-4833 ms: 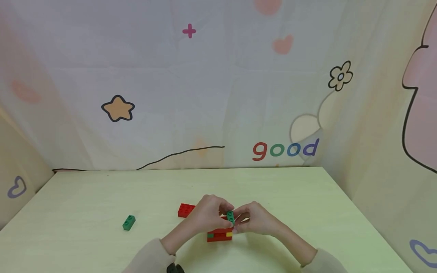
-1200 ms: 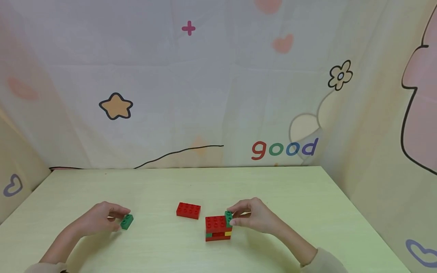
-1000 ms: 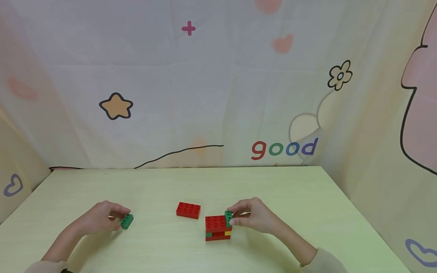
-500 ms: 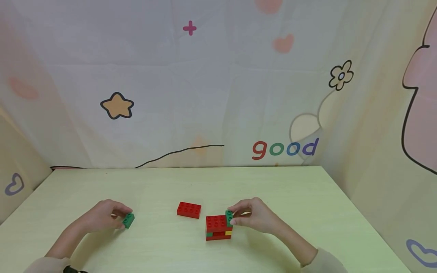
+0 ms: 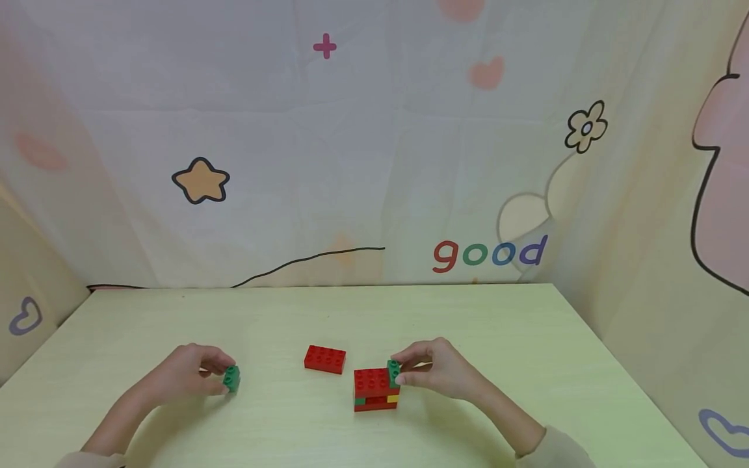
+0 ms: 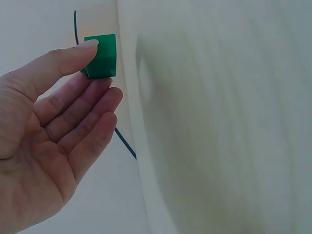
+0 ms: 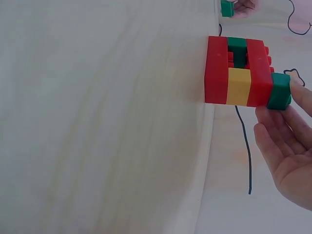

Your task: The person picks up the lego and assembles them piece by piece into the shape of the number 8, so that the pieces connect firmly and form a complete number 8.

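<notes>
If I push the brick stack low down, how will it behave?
The brick stack is probably rigid: its parts look like hard plastic. It may feel light for its size, given the open gap beside its yellow brick. On its flat red base, it should slide rather than tip.

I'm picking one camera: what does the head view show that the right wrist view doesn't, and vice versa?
Head only: the loose red brick and the word "good".
Right wrist only: the palm side of the right hand.
Both: the brick stack, its top green brick pinched by that hand, and the left hand holding another green brick.
</notes>
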Demonstrator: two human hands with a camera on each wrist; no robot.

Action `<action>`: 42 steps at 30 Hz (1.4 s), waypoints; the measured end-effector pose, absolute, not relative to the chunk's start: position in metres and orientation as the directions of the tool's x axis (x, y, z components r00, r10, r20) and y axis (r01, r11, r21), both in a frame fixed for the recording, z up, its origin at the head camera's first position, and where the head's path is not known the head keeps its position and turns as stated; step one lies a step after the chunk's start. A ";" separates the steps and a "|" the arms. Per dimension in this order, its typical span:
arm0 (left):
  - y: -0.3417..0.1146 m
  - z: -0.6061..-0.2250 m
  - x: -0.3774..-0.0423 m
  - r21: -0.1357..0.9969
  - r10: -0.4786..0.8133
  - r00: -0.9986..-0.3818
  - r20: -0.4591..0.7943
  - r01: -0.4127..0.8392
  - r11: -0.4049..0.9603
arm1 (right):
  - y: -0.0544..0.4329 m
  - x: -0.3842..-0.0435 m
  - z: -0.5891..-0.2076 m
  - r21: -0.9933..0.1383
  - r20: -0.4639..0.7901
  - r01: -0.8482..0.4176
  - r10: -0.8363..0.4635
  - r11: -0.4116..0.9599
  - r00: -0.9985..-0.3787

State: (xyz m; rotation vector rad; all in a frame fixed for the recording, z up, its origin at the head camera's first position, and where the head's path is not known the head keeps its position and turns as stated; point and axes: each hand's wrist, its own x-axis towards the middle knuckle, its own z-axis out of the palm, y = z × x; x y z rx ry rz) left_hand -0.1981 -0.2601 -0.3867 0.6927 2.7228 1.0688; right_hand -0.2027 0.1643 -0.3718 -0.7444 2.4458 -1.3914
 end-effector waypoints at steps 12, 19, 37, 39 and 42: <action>-0.221 -0.380 -0.191 0.710 0.450 -0.881 0.144 0.409 0.573 | 0.166 -0.204 -0.373 -0.850 0.067 -0.330 -0.538 0.411 -0.840; -0.193 -0.379 -0.188 0.746 0.413 -0.896 0.164 0.386 0.542 | 0.164 -0.204 -0.373 -0.849 0.062 -0.325 -0.531 0.417 -0.845; -0.119 -0.369 -0.190 0.798 0.474 -0.859 0.193 0.419 0.433 | 0.161 -0.203 -0.374 -0.868 0.072 -0.315 -0.530 0.384 -0.845; -0.113 -0.368 -0.191 0.796 0.484 -0.851 0.203 0.431 0.424 | 0.160 -0.204 -0.374 -0.868 0.076 -0.319 -0.534 0.380 -0.842; -0.106 -0.366 -0.191 0.799 0.496 -0.847 0.190 0.427 0.423 | 0.157 -0.204 -0.374 -0.867 0.078 -0.322 -0.536 0.379 -0.841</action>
